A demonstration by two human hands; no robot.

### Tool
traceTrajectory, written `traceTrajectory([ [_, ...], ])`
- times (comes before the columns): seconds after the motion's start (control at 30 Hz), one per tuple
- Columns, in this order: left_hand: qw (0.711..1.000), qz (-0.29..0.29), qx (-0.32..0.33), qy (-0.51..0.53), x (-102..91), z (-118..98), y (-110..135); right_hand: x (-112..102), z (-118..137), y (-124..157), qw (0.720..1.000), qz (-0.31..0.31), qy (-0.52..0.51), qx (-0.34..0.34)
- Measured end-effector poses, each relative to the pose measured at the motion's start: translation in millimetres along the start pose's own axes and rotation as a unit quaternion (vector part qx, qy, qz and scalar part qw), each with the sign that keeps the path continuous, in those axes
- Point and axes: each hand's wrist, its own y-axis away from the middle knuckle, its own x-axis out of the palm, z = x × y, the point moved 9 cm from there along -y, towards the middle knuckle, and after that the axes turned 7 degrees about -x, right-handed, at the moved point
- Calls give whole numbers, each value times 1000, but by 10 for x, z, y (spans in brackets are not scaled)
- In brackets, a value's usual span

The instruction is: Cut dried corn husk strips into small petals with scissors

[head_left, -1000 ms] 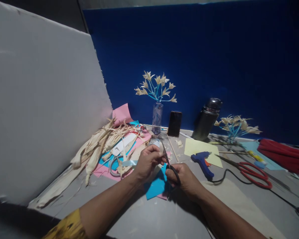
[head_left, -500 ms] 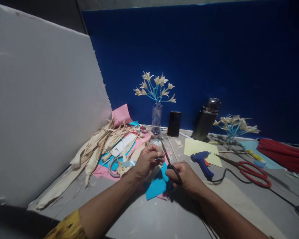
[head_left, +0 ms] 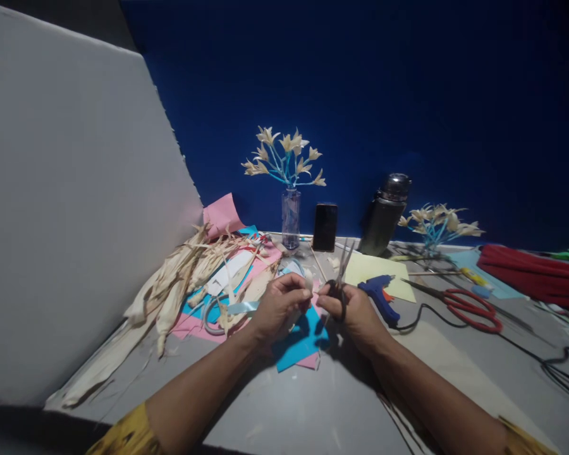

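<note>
Closely curled right grip (head_left: 358, 314) on scissors (head_left: 340, 278)

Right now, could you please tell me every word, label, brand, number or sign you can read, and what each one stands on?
There are none that can be read.
Flask, phone and blue glue gun: no legible text.
Black-handled scissors in the right hand: no legible marking.
Yellow item beyond the red-handled scissors: any print too blurred to read.

hands (head_left: 279, 308) | left: pale piece (head_left: 308, 278) | right: black scissors (head_left: 340, 277) | vase (head_left: 291, 221) behind
</note>
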Motion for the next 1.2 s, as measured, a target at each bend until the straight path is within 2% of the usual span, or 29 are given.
traceTrajectory([
  [0.1, 1000, 4, -3, -13, 35, 80, -2, -55, 67, -14, 999, -36, -14, -18],
  [0.27, 999, 6, -6, -36, 30, 184, -21, 6, 70, -18, 999, -1, -34, -21],
  [0.43, 994, -14, 26, -106, -31, 153, -32, -47, 72, -28, 999, -15, -9, -41],
  [0.57, 985, -26, 44, -164, -41, 114, -21, -48, 81, -45, 998, -4, 9, -58],
  [0.87, 995, -5, -14, -103, -14, 201, -30, -18, 138, -38, 999, 1, 20, -47],
  [1.07, 990, -21, -62, -125, -66, -79, -208, 69, 123, -28, 999, 24, -22, -20],
  [1.2, 989, -36, -63, -132, -23, -269, -360, -19, 125, -90, 1000, 6, -10, -29],
])
